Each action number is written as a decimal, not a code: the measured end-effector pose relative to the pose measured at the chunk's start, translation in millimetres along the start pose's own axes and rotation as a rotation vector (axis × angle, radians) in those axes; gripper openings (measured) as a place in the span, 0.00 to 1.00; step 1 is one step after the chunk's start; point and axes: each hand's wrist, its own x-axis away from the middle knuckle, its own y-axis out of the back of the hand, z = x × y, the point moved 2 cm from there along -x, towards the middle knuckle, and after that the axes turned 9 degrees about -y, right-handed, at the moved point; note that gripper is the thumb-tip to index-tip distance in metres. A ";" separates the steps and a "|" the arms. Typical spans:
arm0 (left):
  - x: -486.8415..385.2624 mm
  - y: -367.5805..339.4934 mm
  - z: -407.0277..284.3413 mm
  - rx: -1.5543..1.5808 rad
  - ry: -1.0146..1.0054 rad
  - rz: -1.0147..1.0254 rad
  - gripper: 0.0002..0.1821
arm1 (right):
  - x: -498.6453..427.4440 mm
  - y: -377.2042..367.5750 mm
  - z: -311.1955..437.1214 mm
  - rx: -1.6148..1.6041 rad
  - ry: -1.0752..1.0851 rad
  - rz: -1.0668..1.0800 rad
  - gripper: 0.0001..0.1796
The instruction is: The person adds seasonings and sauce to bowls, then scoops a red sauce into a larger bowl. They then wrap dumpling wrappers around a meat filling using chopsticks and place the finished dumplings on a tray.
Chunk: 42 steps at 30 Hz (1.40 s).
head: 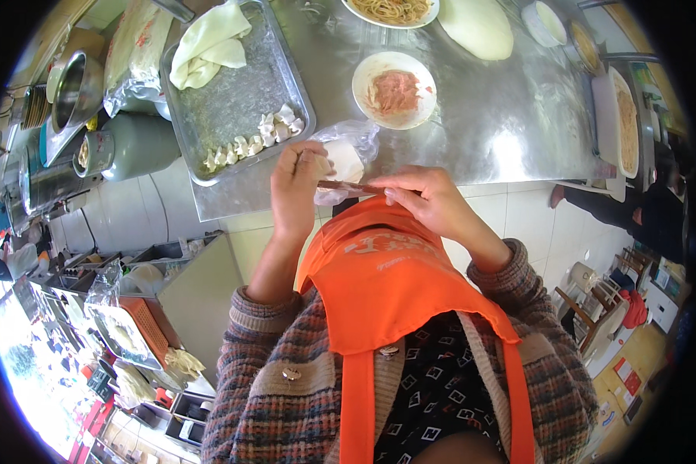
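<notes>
My left hand point(294, 184) is pinched on a thin, pale dough wrapper point(323, 166), partly hidden by the fingers. My right hand point(426, 198) grips a thin reddish-brown stick point(348, 186), whose far end reaches toward the left palm. Just beyond the hands, pale wrappers point(345, 161) lie on a clear plastic bag point(366, 139) at the table's edge. A white bowl point(362, 110) holds pink minced filling point(394, 91). At the left, a metal tray point(301, 87) bears small folded dumplings point(240, 148) along its near side and a crumpled pale cloth or dough sheet point(209, 49).
On the steel table point(470, 133) are a plate of noodles point(391, 23), a large piece of dough point(478, 26) and a long white tub point(612, 127) at right. A grey gas cylinder point(145, 148) stands left. Another person's leg point(597, 206) shows at right.
</notes>
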 end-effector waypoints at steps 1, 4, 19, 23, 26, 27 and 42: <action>1.6 0.6 0.9 -0.368 -0.120 -0.015 0.06 | -4.0 0.6 -3.6 0.027 0.016 -0.013 0.14; -17.2 20.9 -0.1 -1.095 -0.320 0.031 0.08 | -8.2 23.3 -19.5 0.117 0.084 -0.159 0.14; -73.0 63.6 5.9 -1.789 -0.766 0.229 0.16 | -60.1 106.6 -84.8 0.627 0.156 -0.411 0.14; -26.8 5.9 27.7 -1.416 -0.827 0.396 0.03 | -69.7 108.8 -87.4 0.638 0.185 -0.354 0.12; -9.0 -24.6 56.4 -1.313 -0.646 0.500 0.07 | -71.7 109.7 -92.3 0.529 0.100 -0.274 0.13; -9.7 -28.6 63.2 -1.302 -0.627 0.507 0.08 | -71.5 110.6 -93.8 0.490 0.048 -0.252 0.13; -11.3 33.0 50.5 0.060 -0.019 0.091 0.13 | -36.4 92.8 -83.8 -0.293 -0.322 -0.082 0.13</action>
